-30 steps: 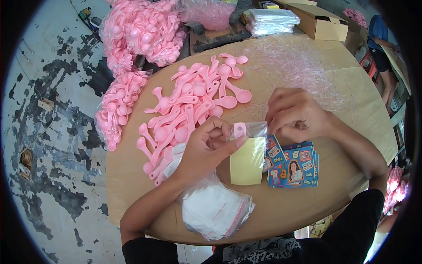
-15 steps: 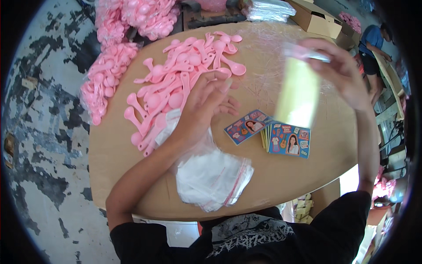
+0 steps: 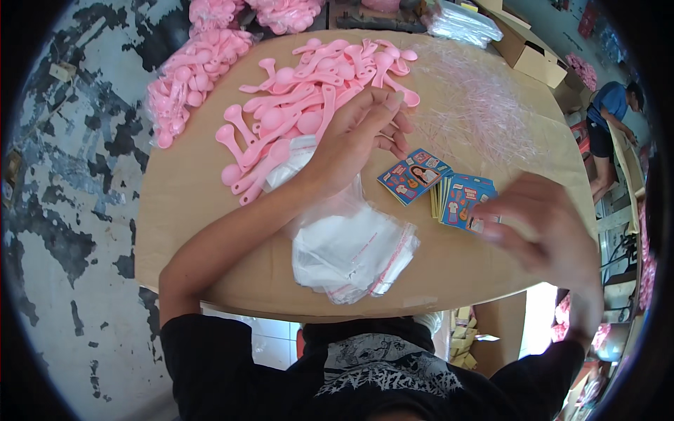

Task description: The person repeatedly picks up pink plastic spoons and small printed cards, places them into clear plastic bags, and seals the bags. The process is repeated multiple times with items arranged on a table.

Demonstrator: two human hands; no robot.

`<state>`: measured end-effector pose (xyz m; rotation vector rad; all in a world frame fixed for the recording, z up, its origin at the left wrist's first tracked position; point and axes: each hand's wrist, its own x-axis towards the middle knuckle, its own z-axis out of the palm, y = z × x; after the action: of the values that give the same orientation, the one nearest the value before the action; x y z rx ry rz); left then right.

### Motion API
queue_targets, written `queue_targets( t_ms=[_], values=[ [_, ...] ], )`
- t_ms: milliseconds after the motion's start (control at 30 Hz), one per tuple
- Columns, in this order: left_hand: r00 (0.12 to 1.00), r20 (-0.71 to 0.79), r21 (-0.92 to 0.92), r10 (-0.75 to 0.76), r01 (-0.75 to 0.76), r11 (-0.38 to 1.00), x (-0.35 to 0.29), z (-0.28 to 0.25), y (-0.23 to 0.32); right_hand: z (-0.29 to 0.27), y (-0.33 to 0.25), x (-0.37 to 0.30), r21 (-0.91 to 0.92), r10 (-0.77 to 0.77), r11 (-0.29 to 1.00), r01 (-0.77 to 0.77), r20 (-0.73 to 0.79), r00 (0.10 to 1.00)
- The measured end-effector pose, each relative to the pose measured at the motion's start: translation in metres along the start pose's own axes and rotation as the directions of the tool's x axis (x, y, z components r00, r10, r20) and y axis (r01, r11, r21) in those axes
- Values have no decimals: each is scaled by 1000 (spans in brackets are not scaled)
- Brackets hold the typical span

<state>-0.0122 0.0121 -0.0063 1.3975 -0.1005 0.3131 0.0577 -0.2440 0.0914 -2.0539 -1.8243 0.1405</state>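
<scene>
My left hand [image 3: 365,126] hovers at the near edge of a pile of pink plastic scoops [image 3: 309,91], its fingers loosely bent and apart, holding nothing I can see. Beneath that wrist lie clear plastic bags [image 3: 351,245] with a pinkish strip along one edge. My right hand [image 3: 540,217], blurred, is over the right side of a stack of blue printed cards [image 3: 460,196]; its thumb and forefinger look apart. Beside the stack, a few more cards [image 3: 414,175] lie at an angle, near my left fingertips.
Thin clear and pinkish strips [image 3: 484,98] are scattered on the far right of the brown tabletop [image 3: 246,259]. Bagged pink scoops [image 3: 196,77] stand beyond its left edge. Flat plastic packs [image 3: 460,22] and a cardboard box [image 3: 530,52] sit behind. Another person [image 3: 611,112] works at the right.
My right hand has come down toward the card stack, and the pale yellow flat piece it held is out of sight. My left hand stays near the scoops. The view has shifted slightly.
</scene>
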Motion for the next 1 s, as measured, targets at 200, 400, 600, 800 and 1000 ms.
queue_targets(
  t_ms=[200, 400, 600, 800, 1000],
  values=[
    [998, -5, -68, 55, -55, 996, 9, 24, 12, 43, 0, 75, -28, 33, 999, -26, 311, 950],
    [992, -16, -125, 123, -124, 984, 6, 11, 27, 56, 5, 94, 203, 32, 973, -109, 348, 937],
    [911, 345, 550, 227, -392, 738, -13, 11, 71, 54, 31, 91, 387, -83, 922, 28, 125, 989],
    [885, 342, 729, -317, -37, 683, -17, 23, 87, 14, 56, 86, 525, 161, 842, -124, -24, 987],
    [980, 74, 149, -182, 170, 974, -1, 31, 47, 22, 70, 78, 716, 53, 698, 2, -55, 997]
  ],
)
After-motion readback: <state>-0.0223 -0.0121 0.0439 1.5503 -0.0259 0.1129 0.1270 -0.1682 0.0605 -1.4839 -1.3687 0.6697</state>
